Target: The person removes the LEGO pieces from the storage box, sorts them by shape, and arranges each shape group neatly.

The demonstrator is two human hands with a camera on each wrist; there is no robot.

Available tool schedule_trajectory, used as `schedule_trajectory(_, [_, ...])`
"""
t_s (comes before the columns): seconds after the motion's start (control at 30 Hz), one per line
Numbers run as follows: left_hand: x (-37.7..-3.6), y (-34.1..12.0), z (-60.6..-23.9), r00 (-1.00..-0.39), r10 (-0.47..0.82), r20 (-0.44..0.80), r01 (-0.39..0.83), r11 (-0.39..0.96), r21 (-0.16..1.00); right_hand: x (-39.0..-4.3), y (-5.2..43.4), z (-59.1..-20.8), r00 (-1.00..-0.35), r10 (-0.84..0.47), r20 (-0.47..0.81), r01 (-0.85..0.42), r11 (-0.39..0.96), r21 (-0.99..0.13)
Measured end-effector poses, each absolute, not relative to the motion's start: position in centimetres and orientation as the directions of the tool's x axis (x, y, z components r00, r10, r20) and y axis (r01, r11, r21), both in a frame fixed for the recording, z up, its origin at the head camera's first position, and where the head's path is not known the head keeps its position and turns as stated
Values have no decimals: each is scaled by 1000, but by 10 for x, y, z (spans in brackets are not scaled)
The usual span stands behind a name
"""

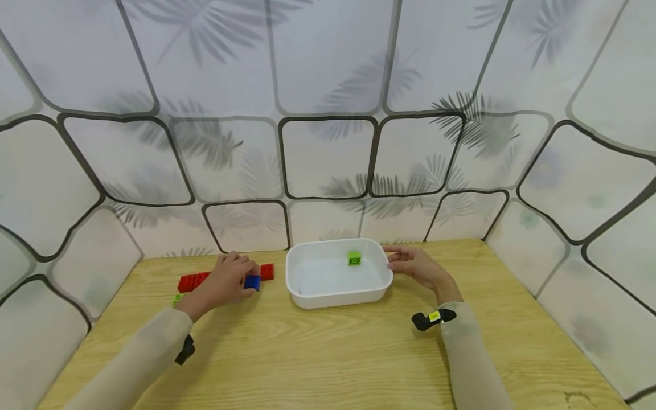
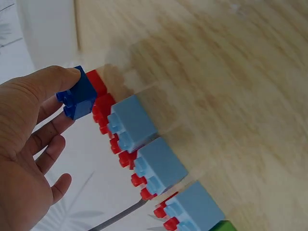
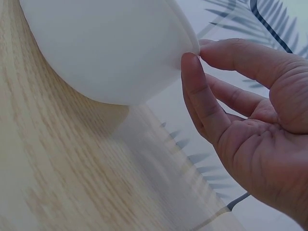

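Centrally on the wooden table point(image 1: 328, 353) stands one white tub point(image 1: 335, 296), holding a single green block point(image 1: 354, 258) against its far inner wall. To the tub's left lies a row of red blocks point(image 1: 193, 281); the left wrist view shows three light-blue blocks point(image 2: 132, 122) standing along this row, with red studs visible beside each and the corner of a green piece point(image 2: 226, 226) at the lower edge. How many red blocks make up the row cannot be told, since the hand and the light-blue blocks cover part of it. A patterned white backdrop point(image 1: 328, 159) with dark curved lines and leaf shadows encloses the table on three sides.

Left hand point(image 1: 225, 280): thumb and fingertips pinch one dark-blue block point(image 2: 79, 94) at the tub-side end of the row, just beside the nearest red piece; whether the block touches the row cannot be told. The remaining fingers point(image 2: 50, 154) are spread and loosely bent. The hand itself hides the middle of the row in the head view.

Right hand point(image 1: 417, 267): thumb and forefinger lie against the right rim of the tub, the thumb point(image 3: 199, 96) pressed to the outer wall, the other fingers relaxed and slightly apart. Both forearms wear pale sleeves point(image 1: 471, 353).
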State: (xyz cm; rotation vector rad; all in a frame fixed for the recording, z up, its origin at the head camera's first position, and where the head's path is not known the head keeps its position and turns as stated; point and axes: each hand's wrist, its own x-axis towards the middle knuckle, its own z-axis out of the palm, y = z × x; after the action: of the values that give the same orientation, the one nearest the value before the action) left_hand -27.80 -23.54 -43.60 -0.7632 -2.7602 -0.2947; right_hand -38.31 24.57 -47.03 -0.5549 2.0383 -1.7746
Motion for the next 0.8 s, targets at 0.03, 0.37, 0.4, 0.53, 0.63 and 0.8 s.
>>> schedule_trajectory(0.03, [-278, -236, -438, -830, 475, 292, 525, 842, 122, -383, 246, -470, -850, -526, -28, -46, 127, -991])
schedule_trajectory(0.37, [-280, -235, -444, -852, 476, 218, 509, 850, 137, -383, 247, -470, -853, -520, -36, -37, 130, -991])
schedule_trajectory(0.4, [-280, -235, -444, -853, 475, 217, 508, 850, 140, -383, 247, -470, -854, -520, -35, -38, 129, -991])
schedule_trajectory(0.53, [-281, -236, -444, -855, 473, 215, 506, 852, 134, -383, 247, -469, -853, -521, -33, -42, 131, -990])
schedule_trajectory(0.63, [-281, -237, -446, -855, 473, 212, 505, 853, 132, -383, 247, -469, -851, -525, -27, -51, 134, -990])
schedule_trajectory(0.8, [-282, -239, -447, -871, 457, 182, 484, 861, 153, -383, 248, -471, -847, -531, -20, -56, 128, -990])
